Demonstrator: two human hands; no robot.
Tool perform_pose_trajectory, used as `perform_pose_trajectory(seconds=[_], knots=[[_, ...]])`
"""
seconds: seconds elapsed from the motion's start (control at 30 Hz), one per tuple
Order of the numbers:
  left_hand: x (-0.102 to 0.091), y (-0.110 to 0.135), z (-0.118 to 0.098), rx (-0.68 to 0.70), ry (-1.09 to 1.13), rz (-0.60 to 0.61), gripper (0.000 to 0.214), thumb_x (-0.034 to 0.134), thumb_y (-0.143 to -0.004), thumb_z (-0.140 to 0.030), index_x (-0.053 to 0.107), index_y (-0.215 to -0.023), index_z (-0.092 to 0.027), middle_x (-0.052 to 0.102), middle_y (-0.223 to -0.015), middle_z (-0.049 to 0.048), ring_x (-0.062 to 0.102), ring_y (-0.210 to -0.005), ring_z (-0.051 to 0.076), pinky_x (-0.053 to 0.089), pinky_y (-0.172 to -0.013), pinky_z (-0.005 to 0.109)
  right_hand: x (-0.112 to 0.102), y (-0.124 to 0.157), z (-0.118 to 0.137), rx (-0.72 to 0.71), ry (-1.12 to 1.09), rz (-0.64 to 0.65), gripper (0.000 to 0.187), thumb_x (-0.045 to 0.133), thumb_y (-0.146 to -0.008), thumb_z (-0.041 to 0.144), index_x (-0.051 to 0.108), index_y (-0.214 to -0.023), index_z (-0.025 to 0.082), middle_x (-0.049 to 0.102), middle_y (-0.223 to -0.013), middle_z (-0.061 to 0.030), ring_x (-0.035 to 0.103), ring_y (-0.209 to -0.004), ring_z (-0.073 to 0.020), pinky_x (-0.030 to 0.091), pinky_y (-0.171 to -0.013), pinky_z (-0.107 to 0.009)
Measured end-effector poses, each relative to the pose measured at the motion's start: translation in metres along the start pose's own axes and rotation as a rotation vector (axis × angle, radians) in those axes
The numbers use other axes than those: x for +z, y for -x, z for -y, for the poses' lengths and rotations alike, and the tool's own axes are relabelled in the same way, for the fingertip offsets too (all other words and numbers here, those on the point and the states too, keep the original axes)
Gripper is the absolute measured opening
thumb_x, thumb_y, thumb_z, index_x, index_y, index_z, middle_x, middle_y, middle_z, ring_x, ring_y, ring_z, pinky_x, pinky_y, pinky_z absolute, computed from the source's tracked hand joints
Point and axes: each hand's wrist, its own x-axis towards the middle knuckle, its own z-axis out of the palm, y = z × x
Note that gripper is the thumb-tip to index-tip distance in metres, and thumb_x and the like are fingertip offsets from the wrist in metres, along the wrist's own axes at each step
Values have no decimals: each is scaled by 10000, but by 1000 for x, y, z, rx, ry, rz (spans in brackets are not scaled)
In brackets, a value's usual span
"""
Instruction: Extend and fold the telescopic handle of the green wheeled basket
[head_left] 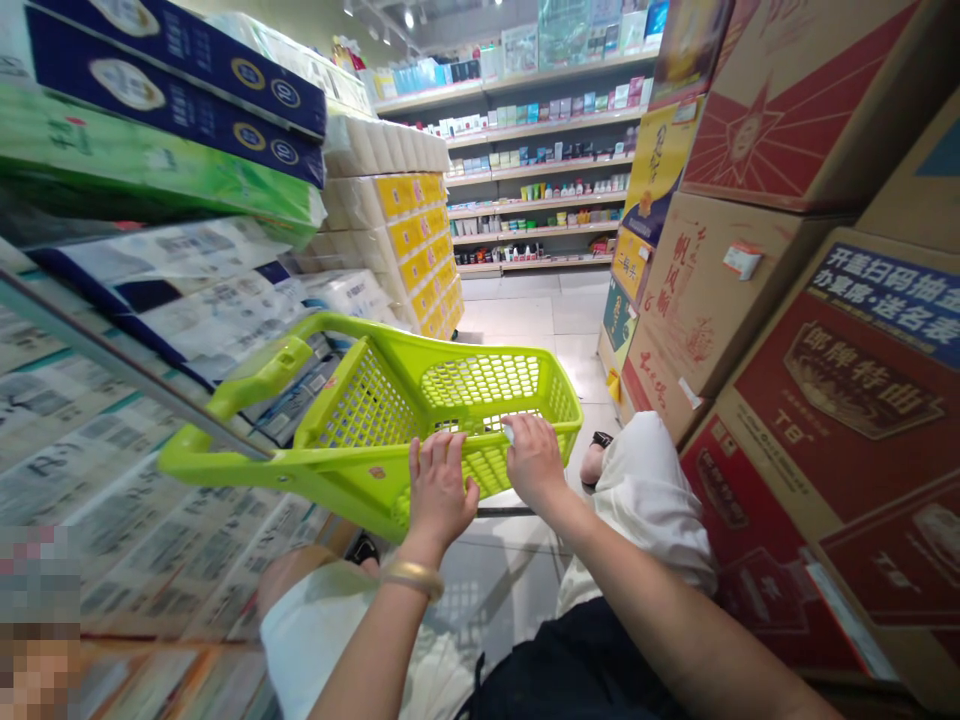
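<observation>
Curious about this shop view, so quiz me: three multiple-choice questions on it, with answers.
1. On which side of the lime-green shopping basket are the big cardboard cartons? A) right B) left C) inside it
2. What colour is the bangle on the left wrist? A) red B) gold C) blue
3. How do the left hand and right hand meet the basket? A) both rest on its near edge B) both clasp its long handle C) neither touches it

1. A: the cartons stack at the view's right.
2. B: the band looks gold.
3. A: both lie on the rim, handle free.
</observation>
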Motion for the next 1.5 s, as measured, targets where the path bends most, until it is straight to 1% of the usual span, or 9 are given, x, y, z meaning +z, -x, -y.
perform_pose_trajectory(seconds=[0.13,0.2,0.33,0.47,0.77,0.9,1.07,1.33,1.5], knots=[[1,1,3,22,8,8,565,547,-733,-247,489,-1284,-135,563,-1241,158,426,-1262,308,188,-1172,531,15,-2,32,-85,-51,34,380,477,-795,33,620,-1115,181,648,-1080,-100,543,-1022,-218,383,-1002,-370],[0,2,6,33,11,13,571,543,-735,-251,484,-1291,-136,566,-1240,156,427,-1262,308,188,-1173,530,17,-2,36,-111,-67,49,383,479,-803,33,618,-1125,186,647,-1091,-95,542,-1024,-210,378,-1012,-364],[-2,3,7,19,5,16,555,535,-735,-213,485,-1285,-160,566,-1241,144,435,-1260,297,190,-1175,523,5,-1,13,-105,-48,73,414,504,-769,30,605,-1145,172,643,-1097,-97,527,-1058,-222,369,-1018,-376],[-2,2,4,-3,2,6,538,543,-740,-217,493,-1271,-148,558,-1244,153,425,-1268,306,185,-1176,538,-9,0,-11,-8,-6,35,410,482,-754,23,616,-1114,165,648,-1058,-101,535,-1029,-235,388,-978,-381],[-2,3,5,24,-6,35,562,543,-743,-241,478,-1290,-132,563,-1239,159,429,-1262,307,185,-1174,533,15,-3,36,-125,-59,60,379,484,-800,25,630,-1110,185,660,-1073,-90,552,-1014,-214,392,-993,-357],[-4,5,7,9,-3,23,551,542,-731,-207,487,-1277,-152,569,-1235,146,436,-1261,296,186,-1178,523,7,1,19,-130,-49,56,420,515,-756,24,618,-1137,170,657,-1093,-92,544,-1043,-226,385,-1004,-363],[-3,6,5,-1,-2,-6,530,544,-744,-211,494,-1269,-155,565,-1236,145,439,-1257,296,194,-1178,525,-6,5,-11,-36,-22,7,439,473,-739,22,610,-1129,169,655,-1085,-98,547,-1041,-228,385,-988,-382],[-4,7,7,-21,9,1,533,555,-727,-211,505,-1256,-163,571,-1233,147,445,-1250,303,203,-1171,535,11,4,28,-114,-56,36,404,479,-764,24,618,-1109,183,650,-1076,-99,546,-1017,-220,401,-982,-377],[-6,9,11,-4,15,0,532,548,-730,-202,503,-1260,-164,579,-1223,140,446,-1251,297,196,-1177,532,5,4,13,-117,-52,58,428,502,-745,24,610,-1124,192,653,-1071,-85,544,-1039,-219,397,-984,-369]])
